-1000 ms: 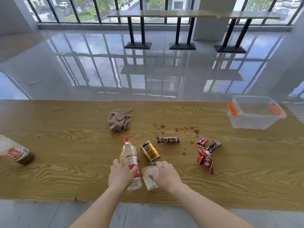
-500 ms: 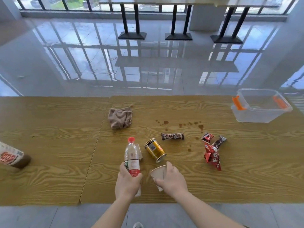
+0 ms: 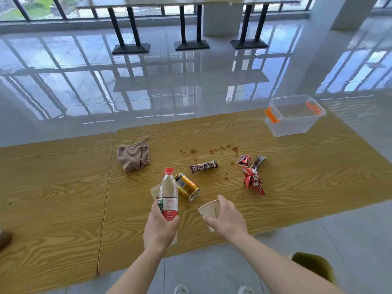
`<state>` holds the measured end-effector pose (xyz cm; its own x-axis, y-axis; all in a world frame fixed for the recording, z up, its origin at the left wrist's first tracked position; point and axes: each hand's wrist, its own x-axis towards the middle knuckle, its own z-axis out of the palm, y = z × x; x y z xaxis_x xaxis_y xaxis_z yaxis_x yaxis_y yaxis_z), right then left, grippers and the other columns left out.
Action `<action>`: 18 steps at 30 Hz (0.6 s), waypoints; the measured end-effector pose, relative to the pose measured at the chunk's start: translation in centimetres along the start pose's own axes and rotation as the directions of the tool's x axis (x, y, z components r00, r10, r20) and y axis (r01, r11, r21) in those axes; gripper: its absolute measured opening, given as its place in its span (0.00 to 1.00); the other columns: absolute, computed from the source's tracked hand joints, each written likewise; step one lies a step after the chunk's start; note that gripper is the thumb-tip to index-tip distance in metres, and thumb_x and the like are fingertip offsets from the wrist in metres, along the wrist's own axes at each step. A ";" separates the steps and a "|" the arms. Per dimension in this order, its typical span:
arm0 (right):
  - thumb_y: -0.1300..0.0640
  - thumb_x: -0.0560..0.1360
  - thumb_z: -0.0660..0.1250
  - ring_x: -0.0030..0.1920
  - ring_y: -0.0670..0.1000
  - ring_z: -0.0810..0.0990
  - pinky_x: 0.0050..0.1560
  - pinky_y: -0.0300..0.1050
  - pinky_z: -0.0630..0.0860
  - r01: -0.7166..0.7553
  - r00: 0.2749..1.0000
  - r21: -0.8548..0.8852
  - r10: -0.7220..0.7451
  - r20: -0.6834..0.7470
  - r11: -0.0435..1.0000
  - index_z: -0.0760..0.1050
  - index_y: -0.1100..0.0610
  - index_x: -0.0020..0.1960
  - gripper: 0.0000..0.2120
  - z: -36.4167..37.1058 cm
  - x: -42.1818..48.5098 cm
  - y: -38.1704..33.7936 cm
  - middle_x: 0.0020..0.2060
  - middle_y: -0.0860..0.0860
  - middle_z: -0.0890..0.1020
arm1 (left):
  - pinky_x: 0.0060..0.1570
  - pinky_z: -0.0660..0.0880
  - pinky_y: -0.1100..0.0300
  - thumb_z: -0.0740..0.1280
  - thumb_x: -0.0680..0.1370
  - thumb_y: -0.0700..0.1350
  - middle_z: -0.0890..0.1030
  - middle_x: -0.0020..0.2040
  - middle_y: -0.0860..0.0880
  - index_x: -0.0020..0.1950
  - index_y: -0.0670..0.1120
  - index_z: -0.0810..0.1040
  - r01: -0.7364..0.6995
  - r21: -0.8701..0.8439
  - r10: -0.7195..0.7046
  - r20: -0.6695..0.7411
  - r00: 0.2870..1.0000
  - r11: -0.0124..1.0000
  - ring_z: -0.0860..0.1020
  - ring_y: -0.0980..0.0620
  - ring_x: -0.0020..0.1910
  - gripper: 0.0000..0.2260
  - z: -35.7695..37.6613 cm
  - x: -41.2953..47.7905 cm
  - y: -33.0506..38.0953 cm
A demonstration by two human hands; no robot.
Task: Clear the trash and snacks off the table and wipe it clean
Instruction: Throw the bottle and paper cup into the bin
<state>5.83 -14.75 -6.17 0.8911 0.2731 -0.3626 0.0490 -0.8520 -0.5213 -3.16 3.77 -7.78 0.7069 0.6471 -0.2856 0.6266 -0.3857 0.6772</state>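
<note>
One plastic bottle (image 3: 168,194) with a red cap is sitting in the left hand (image 3: 161,228), whose fingers and thumb are curling round its labelled lower half. One paper cup (image 3: 209,211) is being held tilted by the right hand (image 3: 228,219), thumb on its far side and fingers wrapping the near side. One gold can (image 3: 187,186) is lying on its side just beyond the two hands, touching or nearly touching the bottle in this view. One chocolate bar (image 3: 203,166) is lying farther in, and three snack wrappers are clustering to its right: a small red one (image 3: 244,160), a dark one (image 3: 257,162) and a large crumpled red one (image 3: 253,181). One brown cloth (image 3: 133,157) is lying bunched toward the far edge, left of a scatter of brown spill drops (image 3: 212,150). One clear plastic box (image 3: 294,119) with two orange latches is standing at the far right corner. All of this is resting on a wood-grain table (image 3: 63,198) made of two tops butted together. Beyond it a glossy tiled floor (image 3: 169,81) is reflecting tall windows, and a high counter on three black pedestal bases (image 3: 191,44) is standing by the glass. Both hands are hovering over the near edge, with bottle and cup well apart from the box.
</note>
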 end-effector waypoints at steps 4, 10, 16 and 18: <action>0.41 0.69 0.71 0.61 0.55 0.75 0.53 0.47 0.73 -0.002 0.999 0.020 0.003 -0.053 1.000 0.58 0.53 0.77 0.42 0.1 -1.5 0.1 0.64 0.53 0.73 | 0.38 0.77 0.53 0.71 0.69 0.53 0.78 0.49 0.53 0.70 0.55 0.64 -0.112 0.050 0.110 0.037 0.993 0.992 0.78 0.56 0.43 0.31 -0.5 -0.3 0.1; 0.42 0.69 0.69 0.61 0.55 0.74 0.55 0.47 0.75 -0.002 0.995 -0.084 -0.007 -0.102 0.996 0.55 0.54 0.77 0.42 0.3 -5.2 2.8 0.63 0.53 0.73 | 0.35 0.73 0.57 0.72 0.68 0.53 0.76 0.50 0.54 0.67 0.56 0.68 -0.251 0.109 0.236 0.132 0.963 0.962 0.75 0.58 0.42 0.29 0.2 -2.6 0.5; 0.43 0.70 0.68 0.62 0.53 0.73 0.56 0.46 0.74 -0.029 0.983 -0.060 0.017 -0.185 0.998 0.55 0.52 0.77 0.41 -2.4 -7.6 7.5 0.63 0.52 0.73 | 0.45 0.80 0.51 0.70 0.67 0.58 0.76 0.59 0.53 0.74 0.56 0.62 -0.367 0.142 0.344 0.164 0.924 0.919 0.77 0.53 0.50 0.37 3.1 -5.5 3.6; 0.43 0.71 0.68 0.61 0.53 0.73 0.54 0.45 0.73 -0.042 0.976 -0.045 0.031 -0.214 0.998 0.55 0.52 0.77 0.40 -4.3 -8.1 10.1 0.63 0.52 0.73 | 0.46 0.79 0.50 0.70 0.67 0.58 0.76 0.59 0.53 0.74 0.56 0.61 -0.409 0.132 0.384 0.176 0.906 0.903 0.77 0.52 0.51 0.37 5.0 -7.1 5.7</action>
<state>1.04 -27.53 -5.19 0.9681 0.1447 -0.2047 0.0324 -0.8820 -0.4701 -2.93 -6.36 -5.29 0.9392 0.3224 -0.1180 0.3203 -0.6993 0.6390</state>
